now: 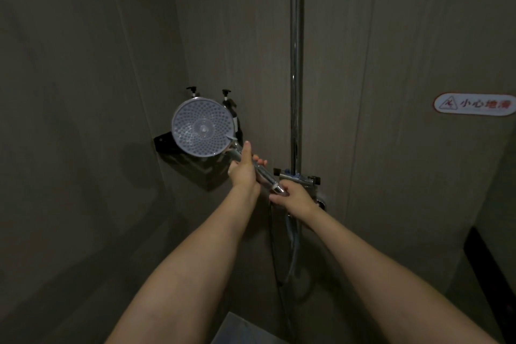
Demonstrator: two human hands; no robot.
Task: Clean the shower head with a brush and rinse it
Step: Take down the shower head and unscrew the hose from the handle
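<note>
Chrome shower head [203,128] being held up, nozzle face turned toward the camera, just above the left hand [243,170], which is gripping the handle. Right hand [296,199] pinching the hose joint at the handle's lower end, close beside the left. No brush showing anywhere. Possibly risking a slip of the smooth handle, or twisting the hose [290,248] loose at the joint.

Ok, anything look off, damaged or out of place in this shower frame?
Nothing stands out. The shower head looks intact, its face toward the camera; the left hand grips its handle, the right hand holds the hose end. No brush is in view.
</note>
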